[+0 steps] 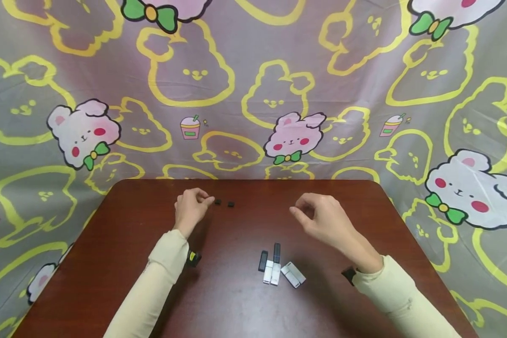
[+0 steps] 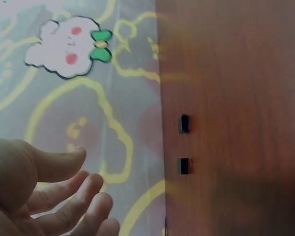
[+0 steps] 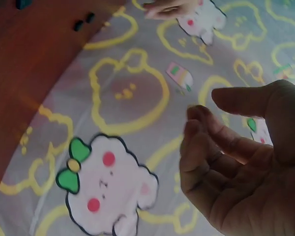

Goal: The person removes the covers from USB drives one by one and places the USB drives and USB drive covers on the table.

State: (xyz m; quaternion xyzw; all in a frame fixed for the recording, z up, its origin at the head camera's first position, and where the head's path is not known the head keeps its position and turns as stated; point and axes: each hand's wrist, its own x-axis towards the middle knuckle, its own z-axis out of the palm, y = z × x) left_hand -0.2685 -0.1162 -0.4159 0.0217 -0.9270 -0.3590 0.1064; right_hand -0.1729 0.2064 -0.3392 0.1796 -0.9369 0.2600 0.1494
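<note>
Two small black blocks, the left one (image 1: 217, 202) and the right one (image 1: 231, 204), lie toward the far edge of the table. My left hand (image 1: 191, 209) hovers just left of them, thumb and fingers slightly apart with nothing between them in the left wrist view. Over the right half of the table hangs my right hand (image 1: 323, 217), its fingers loosely bent and holding nothing. Nearer to me are two black sticks (image 1: 263, 260) resembling USB flash drives. Beside them lie a white pair (image 1: 268, 272) placed side by side and another white group (image 1: 293, 274), turned at an angle.
The brown wooden table (image 1: 219, 305) has rounded far corners. Right behind it hangs a grey curtain (image 1: 245, 51) with cartoon prints. A dark wrist device (image 1: 193, 258) sits at my left cuff, and another (image 1: 349, 275) at my right.
</note>
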